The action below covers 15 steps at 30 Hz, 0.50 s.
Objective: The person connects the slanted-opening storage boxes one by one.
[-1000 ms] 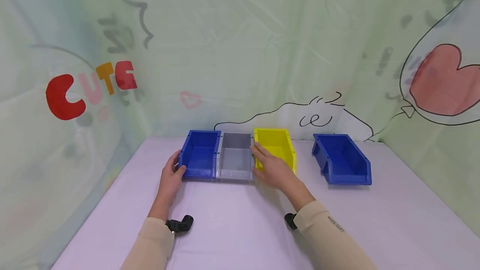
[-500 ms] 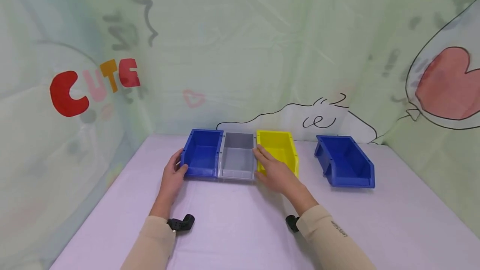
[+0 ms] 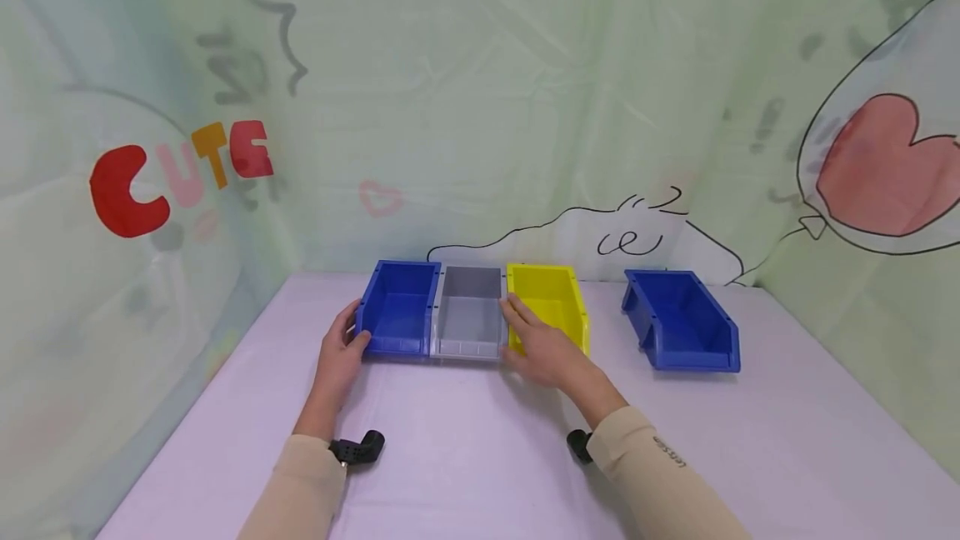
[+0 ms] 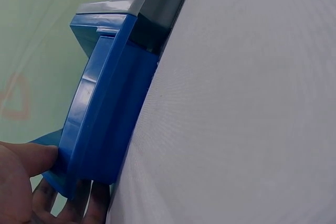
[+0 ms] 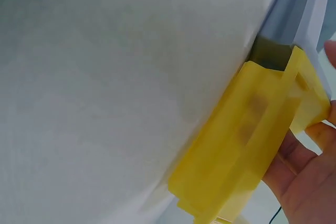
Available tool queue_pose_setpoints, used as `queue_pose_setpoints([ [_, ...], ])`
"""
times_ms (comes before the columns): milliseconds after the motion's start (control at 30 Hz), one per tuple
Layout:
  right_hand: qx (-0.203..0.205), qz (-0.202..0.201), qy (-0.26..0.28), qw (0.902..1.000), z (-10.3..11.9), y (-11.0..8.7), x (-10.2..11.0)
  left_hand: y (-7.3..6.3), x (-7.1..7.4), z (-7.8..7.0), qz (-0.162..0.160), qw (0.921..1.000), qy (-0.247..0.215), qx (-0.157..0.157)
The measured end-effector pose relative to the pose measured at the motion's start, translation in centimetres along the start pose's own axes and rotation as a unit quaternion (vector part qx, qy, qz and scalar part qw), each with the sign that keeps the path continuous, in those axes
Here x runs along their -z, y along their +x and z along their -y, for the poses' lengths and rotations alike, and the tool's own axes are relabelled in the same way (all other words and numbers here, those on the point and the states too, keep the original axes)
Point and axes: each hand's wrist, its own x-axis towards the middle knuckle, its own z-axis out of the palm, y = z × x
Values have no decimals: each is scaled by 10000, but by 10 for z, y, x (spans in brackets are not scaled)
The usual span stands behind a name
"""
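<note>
Between the left hand [image 3: 341, 352] and the right hand [image 3: 551, 357]: I see, from my remote seat, three plastic bins side by side: left blue bin [image 3: 403, 307], gray bin [image 3: 471, 315], yellow bin [image 3: 553, 298]. Each sits up against its neighbor, low fronts toward the person.

Left hand: grasping the outer front corner of the left blue bin. My left wrist view shows the thumb on the front edge and fingers behind the side wall.

Right hand: lying over the yellow bin's near left part, fingertips at the seam where yellow meets gray. My right wrist view cuts the hand off at its edge, so I cannot tell whether it pinches the two walls or only presses on them.

Yellow bin: the piece that has just changed. A second ago its back rim stood a little farther from the hands than the gray bin's; now the two rims look about level. The right hand has come slightly nearer the person with it.

Left blue bin and gray bin: I notice no clear shift in either; the left hand stays in place.

Row: more even than before. I judge this as a fine adjustment of position, with the bins kept together.

Right blue bin [image 3: 686, 315]: well apart, beyond the right hand's outer side, touched by neither hand.

Table [image 3: 450, 457]: pale lilac surface beneath both hands.
</note>
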Motion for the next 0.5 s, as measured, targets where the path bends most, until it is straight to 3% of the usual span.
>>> queue_pose_setpoints([
  [300, -52, 240, -81, 9997, 3, 1, 3, 0, 2, -2, -16, 10000, 76, 12],
  [500, -296, 367, -87, 9988, 10, 4, 9, 0, 2, 2, 38, 10000, 14, 16],
])
